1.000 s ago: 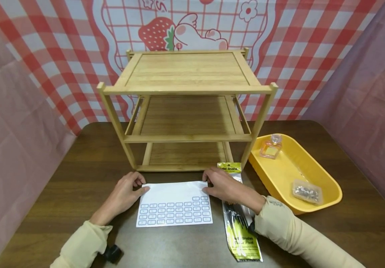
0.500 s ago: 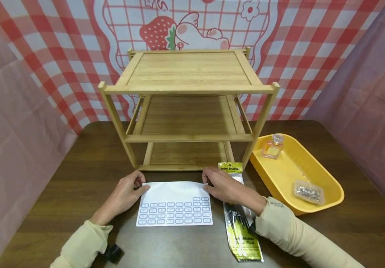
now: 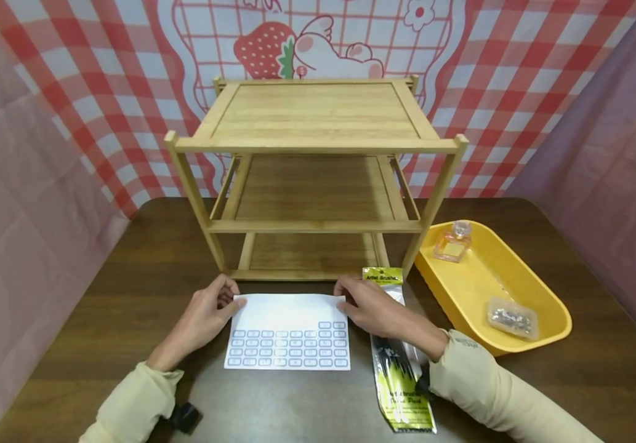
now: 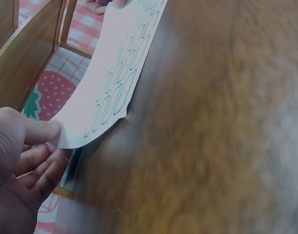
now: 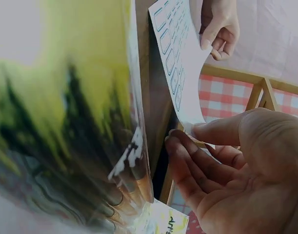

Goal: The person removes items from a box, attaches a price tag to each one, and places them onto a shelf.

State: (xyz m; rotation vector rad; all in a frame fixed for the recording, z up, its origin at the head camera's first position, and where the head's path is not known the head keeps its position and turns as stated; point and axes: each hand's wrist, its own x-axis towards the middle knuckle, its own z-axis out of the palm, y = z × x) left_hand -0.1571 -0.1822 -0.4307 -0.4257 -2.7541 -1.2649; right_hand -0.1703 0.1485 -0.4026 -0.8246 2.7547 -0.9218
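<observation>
A white sheet of stickers [image 3: 289,332], printed with rows of blue-outlined rounded boxes, is stretched between both hands in front of the shelf. My left hand [image 3: 207,314] pinches its far left corner, thumb on top and fingers beneath, as the left wrist view shows. At the far right corner my right hand [image 3: 370,306] pinches the sheet the same way. The sheet's far edge is lifted and bends in both wrist views. Under the right forearm lies a pack of artist brushes [image 3: 404,397] in a clear and yellow-green sleeve, partly hidden by the arm.
A three-tier wooden shelf [image 3: 318,145] stands just behind the hands. To the right, a yellow tray [image 3: 481,271] holds a perfume bottle [image 3: 453,243] and a small clear box [image 3: 513,317] of metal bits. All stand on a dark brown table [image 3: 101,295].
The sheet's far edge has risen slightly, still held by both hands at its corners. The head view has tilted and shifted a little; the shelf, tray and brush pack stay put.
</observation>
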